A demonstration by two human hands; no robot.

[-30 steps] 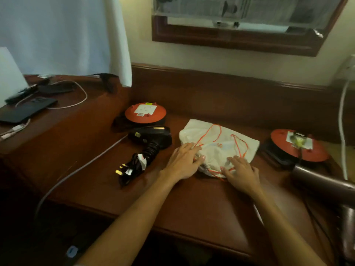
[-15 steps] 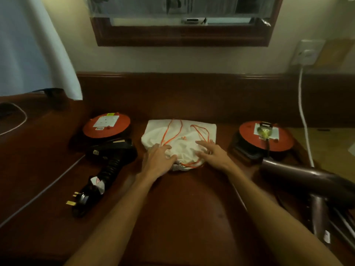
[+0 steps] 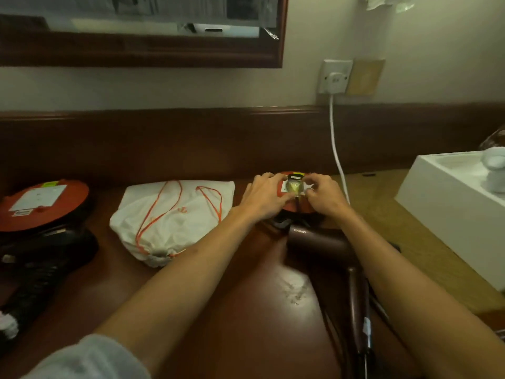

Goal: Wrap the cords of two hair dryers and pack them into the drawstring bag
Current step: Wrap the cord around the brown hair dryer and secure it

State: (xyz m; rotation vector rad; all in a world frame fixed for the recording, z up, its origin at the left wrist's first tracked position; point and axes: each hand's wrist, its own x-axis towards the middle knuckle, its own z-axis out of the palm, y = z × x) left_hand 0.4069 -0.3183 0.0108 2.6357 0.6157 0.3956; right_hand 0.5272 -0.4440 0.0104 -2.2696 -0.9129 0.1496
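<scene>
A yellowish plug (image 3: 293, 186) sits in the socket on top of an orange extension reel (image 3: 300, 208) at the back of the desk. My left hand (image 3: 263, 198) holds the reel, fingers curved over its left side. My right hand (image 3: 325, 197) pinches the plug from the right. A brown hair dryer (image 3: 319, 239) lies just in front of the reel, handle toward me. The white drawstring bag (image 3: 175, 217) with orange cords lies flat to the left. A black hair dryer (image 3: 46, 259) with its cord wrapped lies at the far left.
A second orange reel (image 3: 41, 203) stands at the far left behind the black dryer. A white cable (image 3: 337, 149) runs from the wall socket (image 3: 334, 77) down behind the right reel. A white box (image 3: 451, 206) stands at the right.
Both hands left the drawstring bag and moved right onto the orange reel and its plug. My view swung right, so the white box came into sight.
</scene>
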